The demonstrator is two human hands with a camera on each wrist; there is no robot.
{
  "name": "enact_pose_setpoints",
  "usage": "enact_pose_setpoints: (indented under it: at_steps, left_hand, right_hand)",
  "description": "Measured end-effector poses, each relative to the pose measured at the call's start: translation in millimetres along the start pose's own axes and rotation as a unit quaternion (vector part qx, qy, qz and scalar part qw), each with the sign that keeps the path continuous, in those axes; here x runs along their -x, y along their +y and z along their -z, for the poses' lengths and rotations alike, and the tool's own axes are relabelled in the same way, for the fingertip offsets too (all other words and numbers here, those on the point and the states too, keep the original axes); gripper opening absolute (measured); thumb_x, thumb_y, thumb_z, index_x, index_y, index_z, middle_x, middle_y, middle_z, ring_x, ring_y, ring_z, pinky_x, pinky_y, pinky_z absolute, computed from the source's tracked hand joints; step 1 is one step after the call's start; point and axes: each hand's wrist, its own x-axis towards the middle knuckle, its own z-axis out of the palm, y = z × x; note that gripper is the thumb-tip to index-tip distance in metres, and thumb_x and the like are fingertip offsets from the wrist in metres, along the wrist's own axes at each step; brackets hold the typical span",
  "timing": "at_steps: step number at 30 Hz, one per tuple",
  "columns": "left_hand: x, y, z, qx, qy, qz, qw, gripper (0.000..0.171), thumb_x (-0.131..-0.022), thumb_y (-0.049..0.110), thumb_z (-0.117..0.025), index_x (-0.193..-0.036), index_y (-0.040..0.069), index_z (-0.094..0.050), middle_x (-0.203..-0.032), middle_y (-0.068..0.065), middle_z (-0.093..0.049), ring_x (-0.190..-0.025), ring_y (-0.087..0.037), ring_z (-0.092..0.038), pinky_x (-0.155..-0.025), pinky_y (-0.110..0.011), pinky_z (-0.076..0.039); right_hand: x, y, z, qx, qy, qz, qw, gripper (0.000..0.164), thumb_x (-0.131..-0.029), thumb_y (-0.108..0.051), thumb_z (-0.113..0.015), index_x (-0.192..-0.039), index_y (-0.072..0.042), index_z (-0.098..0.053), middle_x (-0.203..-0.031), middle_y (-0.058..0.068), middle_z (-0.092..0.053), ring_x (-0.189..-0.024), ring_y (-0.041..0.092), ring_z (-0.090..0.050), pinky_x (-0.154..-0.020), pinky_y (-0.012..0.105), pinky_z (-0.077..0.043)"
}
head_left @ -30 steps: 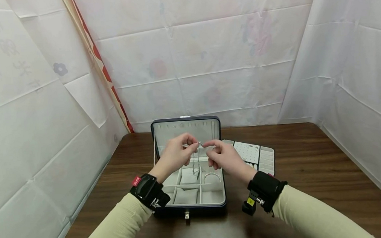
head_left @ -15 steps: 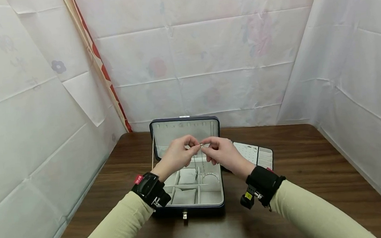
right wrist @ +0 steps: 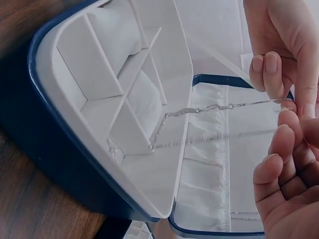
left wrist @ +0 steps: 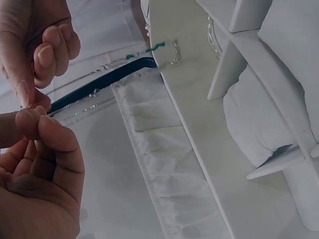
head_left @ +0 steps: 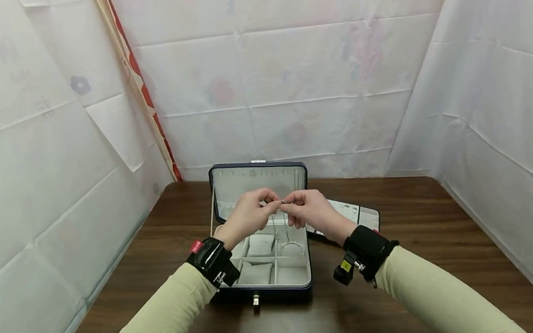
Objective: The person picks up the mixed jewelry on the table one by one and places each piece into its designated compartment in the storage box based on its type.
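Note:
Between both raised hands hangs a fine silver chain necklace (right wrist: 187,110), looping down above the open jewelry box (head_left: 311,268). Thumb and fingertips of my left hand (head_left: 250,213) pinch one part of its top. Right against them, the thumb and index finger of my right hand (head_left: 317,210) pinch the top too, and the fingertips partly hide this spot. In the left wrist view the strands run slantwise past the box's lid. A silver bangle (head_left: 292,242) lies in a right-hand compartment, below the hanging loop.
The box has a dark blue shell, a pale lining and several compartments, some holding cushions (head_left: 256,274). Hooks line its upright lid (head_left: 258,180). A pale jewelry tray (head_left: 369,218) lies on the wooden table (head_left: 424,232) behind my right hand. White sheets (head_left: 259,82) enclose the table.
My right hand has moved left to my left hand; its extended index finger has bent to pinch the necklace with the thumb. My left hand has kept its pinch.

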Motion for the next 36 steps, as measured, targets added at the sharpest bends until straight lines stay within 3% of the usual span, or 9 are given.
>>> enact_pose_setpoints:
  at_steps: [7, 11, 17, 21, 26, 30, 36]
  left_hand:
    - [-9.6, 3.8, -7.6, -0.009, 0.015, -0.018, 0.9997, 0.016, -0.105, 0.021, -0.059, -0.11, 0.009, -0.068, -0.087, -0.003, -0.063, -0.047, -0.013, -0.046, -0.049, -0.027, -0.039]
    - [-16.9, 4.7, -12.4, -0.053, 0.047, -0.045, 0.9965, 0.015, -0.105, 0.019, -0.06, -0.109, 0.009, -0.069, -0.088, 0.0, -0.066, -0.058, -0.012, -0.053, -0.057, -0.028, -0.044]
    - [-28.8, 6.4, -17.7, -0.113, 0.095, -0.081, 0.9857, 0.011, -0.104, 0.017, -0.061, -0.105, 0.011, -0.07, -0.093, 0.0, -0.07, -0.075, -0.013, -0.059, -0.07, -0.031, -0.049]
    - [-35.5, 7.9, -19.0, -0.122, 0.109, -0.089, 0.9825, 0.009, -0.103, 0.014, -0.062, -0.103, 0.009, -0.07, -0.094, -0.003, -0.072, -0.076, -0.015, -0.061, -0.07, -0.031, -0.05]
    - [-42.5, 10.9, -20.1, -0.138, 0.128, -0.087, 0.9783, 0.01, -0.102, 0.012, -0.062, -0.103, 0.006, -0.071, -0.095, -0.006, -0.073, -0.077, -0.016, -0.063, -0.071, -0.032, -0.051]
    - [-46.1, 12.8, -21.7, -0.152, 0.144, -0.082, 0.9744, 0.011, -0.102, 0.012, -0.063, -0.102, 0.005, -0.071, -0.095, -0.008, -0.073, -0.075, -0.017, -0.063, -0.068, -0.031, -0.051]
    - [-49.6, 12.9, -24.1, -0.174, 0.168, -0.078, 0.9672, 0.01, -0.103, 0.013, -0.062, -0.102, 0.006, -0.069, -0.093, -0.008, -0.072, -0.07, -0.015, -0.061, -0.062, -0.029, -0.049]
  right_hand:
    - [0.4, 1.0, 11.7, -0.004, 0.019, 0.001, 1.0, 0.023, -0.104, -0.029, -0.06, -0.113, -0.008, -0.066, -0.078, 0.01, -0.066, -0.075, 0.035, -0.062, -0.066, 0.034, -0.051]
    - [-1.4, 0.3, 19.0, 0.001, 0.03, 0.006, 1.0, 0.027, -0.106, -0.029, -0.057, -0.118, -0.005, -0.064, -0.082, 0.011, -0.064, -0.082, 0.043, -0.059, -0.072, 0.039, -0.052]
    - [-7.1, 1.8, 25.8, 0.087, 0.052, 0.033, 0.994, 0.029, -0.108, -0.029, -0.053, -0.122, -0.006, -0.063, -0.084, 0.01, -0.065, -0.081, 0.033, -0.061, -0.075, 0.044, -0.051]
    - [-9.1, 1.2, 26.8, 0.175, 0.081, 0.08, 0.978, 0.021, -0.109, -0.024, -0.051, -0.116, -0.008, -0.063, -0.084, 0.006, -0.065, -0.075, 0.022, -0.06, -0.071, 0.038, -0.049]
    - [-13.6, -1.2, 26.0, 0.27, 0.129, 0.145, 0.943, 0.012, -0.106, -0.014, -0.055, -0.105, -0.006, -0.063, -0.083, 0.005, -0.065, -0.067, 0.015, -0.056, -0.064, 0.033, -0.046]
    - [-17.6, -1.7, 25.2, 0.323, 0.163, 0.152, 0.92, 0.01, -0.105, -0.012, -0.057, -0.105, -0.005, -0.064, -0.084, 0.006, -0.064, -0.064, 0.015, -0.053, -0.062, 0.032, -0.043]
    - [-22.8, -2.1, 23.4, 0.369, 0.193, 0.148, 0.897, 0.011, -0.105, -0.013, -0.058, -0.106, -0.004, -0.065, -0.085, 0.008, -0.067, -0.062, 0.015, -0.056, -0.059, 0.032, -0.046]
